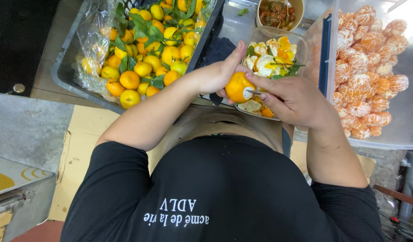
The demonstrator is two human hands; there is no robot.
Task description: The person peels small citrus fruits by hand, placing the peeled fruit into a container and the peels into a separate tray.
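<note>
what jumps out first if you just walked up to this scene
In the middle, the left hand holds a small round orange citrus fruit with a patch of peel already off, while the right hand works at it over a clear plastic tub of peel scraps. To the left sits a grey crate lined with clear plastic, heaped with unpeeled fruit and green leaves; to the right, a clear bin holds peeled fruits.

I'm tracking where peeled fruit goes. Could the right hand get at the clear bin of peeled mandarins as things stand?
Probably yes. The right hand sits just beside the bin, whose top looks open, with nothing between them. But it holds a small tool against the mandarin gripped in the left hand.
</note>
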